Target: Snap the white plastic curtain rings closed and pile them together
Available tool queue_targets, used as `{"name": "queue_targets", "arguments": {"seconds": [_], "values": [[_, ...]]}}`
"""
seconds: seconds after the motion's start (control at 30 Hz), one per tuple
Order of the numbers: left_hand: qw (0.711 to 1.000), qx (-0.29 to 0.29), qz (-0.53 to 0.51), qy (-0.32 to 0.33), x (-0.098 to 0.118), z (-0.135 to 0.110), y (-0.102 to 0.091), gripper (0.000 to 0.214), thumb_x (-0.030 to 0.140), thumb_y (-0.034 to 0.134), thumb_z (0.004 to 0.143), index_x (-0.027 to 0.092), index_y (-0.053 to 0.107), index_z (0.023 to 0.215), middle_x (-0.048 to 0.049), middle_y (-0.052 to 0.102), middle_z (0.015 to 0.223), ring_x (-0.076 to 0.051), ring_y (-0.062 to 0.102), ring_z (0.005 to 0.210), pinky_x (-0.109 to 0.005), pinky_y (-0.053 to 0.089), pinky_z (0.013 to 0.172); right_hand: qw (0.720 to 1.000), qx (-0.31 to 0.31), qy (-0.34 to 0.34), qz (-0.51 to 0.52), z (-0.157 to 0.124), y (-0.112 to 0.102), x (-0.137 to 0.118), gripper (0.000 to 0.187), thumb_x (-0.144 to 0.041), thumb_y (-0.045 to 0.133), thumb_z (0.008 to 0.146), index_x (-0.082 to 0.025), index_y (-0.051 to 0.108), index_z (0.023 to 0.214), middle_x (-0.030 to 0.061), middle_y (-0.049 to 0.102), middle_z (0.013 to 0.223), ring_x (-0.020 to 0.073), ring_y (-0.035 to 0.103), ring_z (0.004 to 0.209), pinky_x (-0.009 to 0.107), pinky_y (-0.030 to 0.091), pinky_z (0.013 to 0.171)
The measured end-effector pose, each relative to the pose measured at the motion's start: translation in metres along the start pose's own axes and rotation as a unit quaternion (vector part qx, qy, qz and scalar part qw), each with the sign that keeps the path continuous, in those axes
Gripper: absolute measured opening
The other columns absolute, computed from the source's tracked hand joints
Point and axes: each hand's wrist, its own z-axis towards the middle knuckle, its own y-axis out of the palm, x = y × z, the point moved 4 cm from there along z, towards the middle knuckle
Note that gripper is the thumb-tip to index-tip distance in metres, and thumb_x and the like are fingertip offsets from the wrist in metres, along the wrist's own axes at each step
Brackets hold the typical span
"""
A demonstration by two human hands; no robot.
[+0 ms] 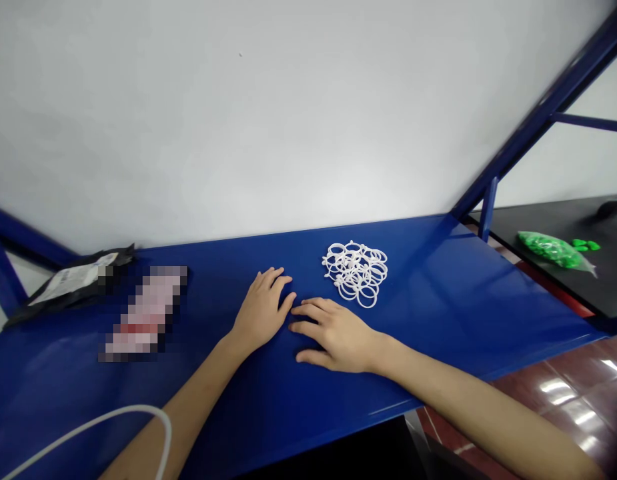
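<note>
Both hands rest palm down on a blue table (pixel 268 413), close together near its middle. My left hand (pixel 262 308) has its fingers stretched toward the wall and its thumb apart, with nothing held. My right hand (pixel 335 333) lies just to the right, fingers spread and pointing left, also holding nothing. Beyond my right hand sits a loose heap of white plastic rings (pixel 357 272), which look like looped zip ties with small heads. Neither hand touches the heap.
At the left lie a black package (pixel 78 277) with a white label and a pixelated pinkish item (pixel 145 313). A white cable (pixel 113 412) arcs over my left forearm. Right, a black table (pixel 563 273) holds a clear bag of green pieces (pixel 553 248). Blue frame bars flank both sides.
</note>
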Motion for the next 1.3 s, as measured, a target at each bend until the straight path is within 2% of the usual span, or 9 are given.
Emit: {"name": "queue_targets", "arguments": {"seconds": [0.2,0.97,1.07,1.2,1.3], "values": [[1.0,0.011,0.01,0.005,-0.0007,-0.0002,0.0012,0.032,0.032,0.048,0.097,0.017,0.062,0.122,-0.0146,0.058,0.142,-0.033,0.047,0.139,-0.057,0.033,0.119,0.999,-0.021,0.018,0.018,0.0003,-0.0013,0.0019,0.051,-0.054,0.058,0.096,-0.016,0.064,0.129,0.0137,0.06,0.136,0.0283,0.05,0.132,0.045,0.042,0.112],[1.0,0.009,0.015,0.005,0.0005,-0.0004,-0.0001,0.032,0.032,0.05,0.097,0.016,0.062,0.122,-0.0144,0.058,0.141,-0.033,0.047,0.139,-0.057,0.034,0.119,0.999,-0.023,0.021,0.026,-0.0001,0.0004,0.0025,0.046,-0.049,0.057,0.098,-0.017,0.063,0.13,0.013,0.059,0.137,0.027,0.05,0.132,0.045,0.043,0.112],[1.0,0.008,0.013,0.003,0.0003,-0.0001,0.0002,0.033,0.032,0.049,0.097,0.016,0.062,0.123,-0.0146,0.057,0.142,-0.033,0.047,0.139,-0.057,0.033,0.119,0.999,-0.03,0.025,0.018,-0.0015,0.0016,0.0009,0.053,-0.055,0.057,0.096,-0.017,0.061,0.133,0.0137,0.057,0.139,0.0283,0.047,0.136,0.049,0.036,0.118],[1.0,0.005,0.012,0.0,-0.0001,0.0004,0.0004,0.033,0.032,0.05,0.097,0.016,0.062,0.123,-0.0148,0.058,0.142,-0.033,0.047,0.139,-0.057,0.033,0.119,0.999,-0.04,0.034,0.009,-0.004,0.0019,-0.003,0.073,-0.069,0.056,0.089,-0.018,0.054,0.141,0.0157,0.051,0.146,0.0349,0.035,0.146,0.062,0.015,0.123],[1.0,0.001,0.013,0.001,0.0003,0.0007,0.0001,0.034,0.032,0.049,0.097,0.014,0.062,0.123,-0.0154,0.057,0.142,-0.034,0.046,0.14,-0.056,0.032,0.12,0.998,-0.055,0.036,0.011,-0.0047,0.0015,-0.0056,0.082,-0.074,0.053,0.087,-0.017,0.049,0.146,0.0173,0.047,0.15,0.0374,0.03,0.149,0.065,0.011,0.123]]}}
